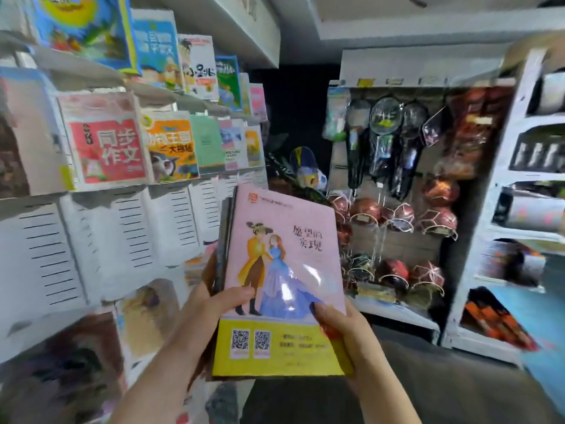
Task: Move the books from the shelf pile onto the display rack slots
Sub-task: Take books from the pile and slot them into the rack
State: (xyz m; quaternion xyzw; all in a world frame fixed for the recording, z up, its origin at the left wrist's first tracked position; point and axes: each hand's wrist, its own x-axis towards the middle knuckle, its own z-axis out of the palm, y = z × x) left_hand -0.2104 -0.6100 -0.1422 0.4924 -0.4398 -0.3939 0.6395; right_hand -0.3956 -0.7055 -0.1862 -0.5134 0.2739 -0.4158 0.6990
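Head view: a glossy pink-and-yellow paperback book (284,270) with a drawn couple on its cover lies uppermost on a small stack of books (222,240); the stack is held in the air before the body, just beside the white tiered display rack (107,240) on the left, and is not yet in any slot; the left hand (211,301) grips the stack's left edge, thumb over the cover, fingers curled beneath; the right hand (342,332) grips the lower right corner likewise, thumb on the cover, fingers closed under the stack.

Risks, as judged: the cover is shiny film showing a patch of glare; the top book may slide off the stack if one hand lets go to place it; both hands hold only the lower half, so the upper half is unsupported and could fan apart or tip forward. The rack's upper slots appear already filled, a red-covered workbook (107,148) among them; forcing a book in behind these could bend covers or push a neighbour out; the lower slots are blurred, so which are free cannot be told. To the right, black hanging rackets (385,139) and netted brown balls (397,215) stand near; a wide swing of the right elbow could dislodge them.
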